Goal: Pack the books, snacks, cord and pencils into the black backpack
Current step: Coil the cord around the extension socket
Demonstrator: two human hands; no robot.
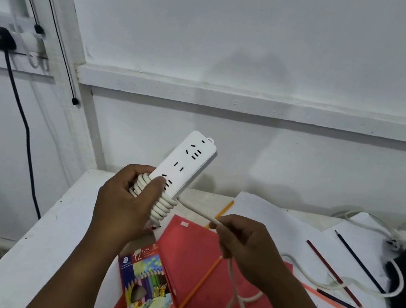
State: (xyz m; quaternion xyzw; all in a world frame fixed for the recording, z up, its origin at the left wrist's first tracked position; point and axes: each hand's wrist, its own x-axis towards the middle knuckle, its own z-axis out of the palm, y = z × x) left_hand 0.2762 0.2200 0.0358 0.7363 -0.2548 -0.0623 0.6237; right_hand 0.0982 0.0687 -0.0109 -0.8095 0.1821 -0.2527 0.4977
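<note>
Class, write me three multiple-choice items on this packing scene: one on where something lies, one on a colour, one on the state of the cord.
1. Where does the pencil box lie?
A. on the red book
B. inside the backpack
C. on the floor

2. What colour is the power strip?
A. black
B. white
C. yellow

3. How is the cord?
A. fully unwound on the table
B. cut in two
C. partly coiled round the strip

Answers:
1 A: it overlaps the red book on the table.
2 B: its body is white.
3 C: the left hand grips the coils while the right hand pinches the loose length.
</note>
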